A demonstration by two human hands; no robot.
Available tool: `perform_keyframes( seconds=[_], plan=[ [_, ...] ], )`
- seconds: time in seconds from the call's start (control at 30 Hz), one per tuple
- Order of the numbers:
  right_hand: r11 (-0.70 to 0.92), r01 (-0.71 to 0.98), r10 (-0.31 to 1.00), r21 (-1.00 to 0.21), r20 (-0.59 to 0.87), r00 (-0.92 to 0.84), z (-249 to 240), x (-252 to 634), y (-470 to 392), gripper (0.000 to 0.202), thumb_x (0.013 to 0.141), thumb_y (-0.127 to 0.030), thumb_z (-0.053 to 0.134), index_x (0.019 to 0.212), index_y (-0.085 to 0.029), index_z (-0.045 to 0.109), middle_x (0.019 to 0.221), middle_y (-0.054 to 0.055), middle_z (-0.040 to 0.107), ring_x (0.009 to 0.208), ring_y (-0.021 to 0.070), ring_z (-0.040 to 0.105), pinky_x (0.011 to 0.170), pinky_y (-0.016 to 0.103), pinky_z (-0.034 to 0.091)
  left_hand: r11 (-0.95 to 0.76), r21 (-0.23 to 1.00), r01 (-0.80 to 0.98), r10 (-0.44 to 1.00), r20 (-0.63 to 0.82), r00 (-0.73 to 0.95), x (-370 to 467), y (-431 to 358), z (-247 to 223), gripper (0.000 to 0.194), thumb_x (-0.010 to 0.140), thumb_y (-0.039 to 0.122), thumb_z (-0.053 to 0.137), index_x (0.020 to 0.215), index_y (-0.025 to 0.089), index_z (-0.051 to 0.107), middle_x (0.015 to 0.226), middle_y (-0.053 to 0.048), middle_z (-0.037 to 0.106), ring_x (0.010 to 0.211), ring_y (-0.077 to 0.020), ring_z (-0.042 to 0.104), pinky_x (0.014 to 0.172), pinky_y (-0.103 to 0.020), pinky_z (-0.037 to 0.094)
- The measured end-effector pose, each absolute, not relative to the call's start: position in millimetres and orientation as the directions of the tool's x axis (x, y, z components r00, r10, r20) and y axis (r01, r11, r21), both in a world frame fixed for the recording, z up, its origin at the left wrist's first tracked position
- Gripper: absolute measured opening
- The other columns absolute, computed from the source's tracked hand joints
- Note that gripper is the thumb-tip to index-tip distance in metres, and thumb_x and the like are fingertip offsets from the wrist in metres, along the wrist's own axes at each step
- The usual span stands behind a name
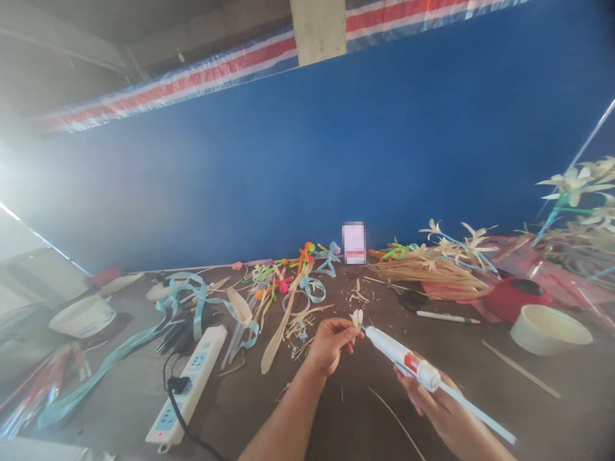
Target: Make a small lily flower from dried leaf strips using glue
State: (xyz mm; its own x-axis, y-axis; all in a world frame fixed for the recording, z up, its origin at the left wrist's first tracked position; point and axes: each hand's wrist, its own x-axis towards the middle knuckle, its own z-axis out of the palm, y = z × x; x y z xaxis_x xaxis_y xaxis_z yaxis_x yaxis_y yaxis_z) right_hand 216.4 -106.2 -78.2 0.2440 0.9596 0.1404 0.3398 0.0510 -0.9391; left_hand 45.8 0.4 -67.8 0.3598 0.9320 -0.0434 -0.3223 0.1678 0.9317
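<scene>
Pinched in the fingers of my left hand (334, 346) is a small cream-coloured petal piece (357, 319), held upright above the table. My right hand (425, 397) is wrapped round a white hot glue gun (391, 351) with a red part on its body. A long glue stick (478, 410) sticks out of the gun's rear end towards me. The nozzle points to the left and is at the petal piece; whether it touches, I cannot tell. Some of my right fingers are hidden behind the gun.
A white power strip (187, 387) with a black plug lies left, beside light blue ribbon (106, 368). Dried husk strips (283, 320) and coloured pipe cleaners lie ahead. Right are a white pen (446, 317), a cream bowl (550, 333) and husk flowers (475, 240). A blue partition (307, 160) stands behind.
</scene>
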Motion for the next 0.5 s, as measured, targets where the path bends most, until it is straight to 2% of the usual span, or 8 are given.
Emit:
perform_keyframes(
  seconds=[0.23, 0.5],
  plan=[
    [0.047, 0.327, 0.959, -0.944, 0.134, 0.248, -75.2, 215.7, -103.0, 0.045, 0.066, -0.054, 0.051, 0.089, -0.017, 0.059, 0.069, 0.007, 0.064, 0.06, 0.0196, 0.058, 0.047, 0.025, 0.047, 0.176, 0.931, -0.32, 0.935, -0.056, 0.35, 46.4, -1.2, -66.5, 0.018, 0.061, 0.028, 0.067, 0.066, 0.01, 0.061, 0.06, -0.005, 0.061, 0.044, -0.0059, 0.043, 0.039, -0.018, 0.031],
    [0.054, 0.325, 0.972, -0.944, 0.124, 0.198, -63.8, 215.5, -106.2, 0.039, 0.068, -0.051, 0.051, 0.087, -0.017, 0.059, 0.063, 0.004, 0.062, 0.058, 0.0182, 0.058, 0.046, 0.023, 0.045, 0.191, 0.932, -0.308, 0.939, -0.083, 0.332, 47.3, -1.3, -65.2, 0.024, 0.058, 0.032, 0.068, 0.065, 0.011, 0.061, 0.059, -0.005, 0.061, 0.043, -0.0058, 0.043, 0.039, -0.018, 0.031]
  ],
)
